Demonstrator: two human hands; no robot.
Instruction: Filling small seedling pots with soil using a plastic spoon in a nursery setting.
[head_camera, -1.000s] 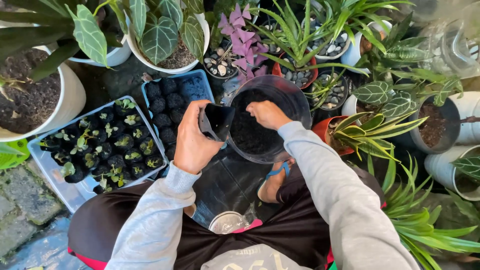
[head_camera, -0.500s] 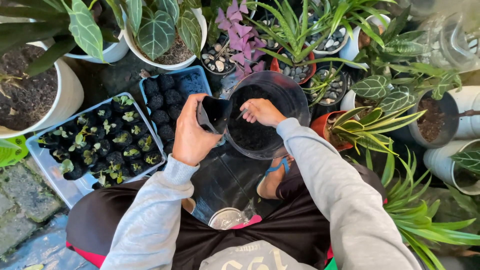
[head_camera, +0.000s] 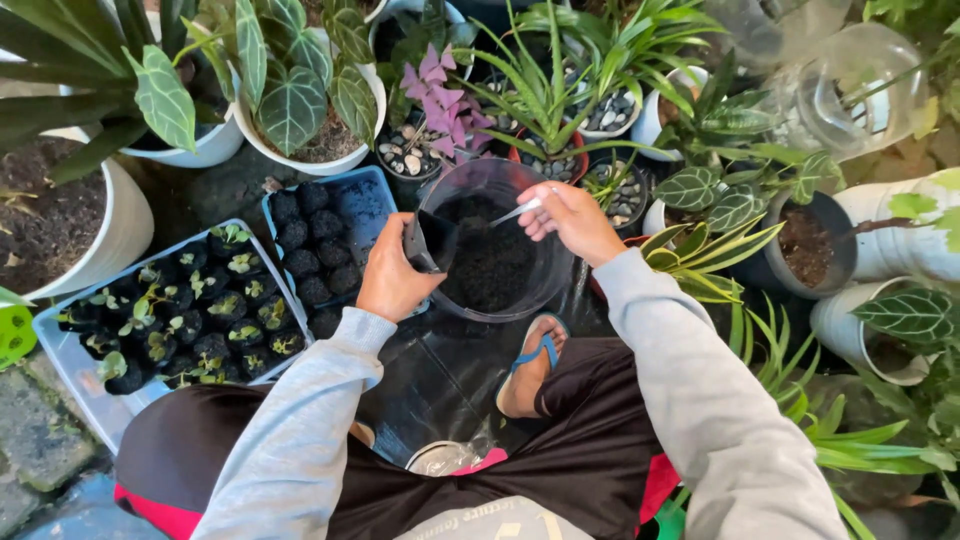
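Black seedling bag (head_camera: 432, 243), grey sleeves (head_camera: 690, 380), blue trays (head_camera: 60, 345), purple-leaved plant (head_camera: 440, 105), white pots (head_camera: 120, 225)

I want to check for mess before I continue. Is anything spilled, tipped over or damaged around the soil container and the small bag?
Nothing stands out. The left hand holds the small black bag open beside the clear soil container, the right hand holds a spoon above it, and the seedling tray looks orderly.

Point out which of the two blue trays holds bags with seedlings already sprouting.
The larger left tray: green seedlings show in its black bags. The smaller tray, nearer the left hand, holds soil only.
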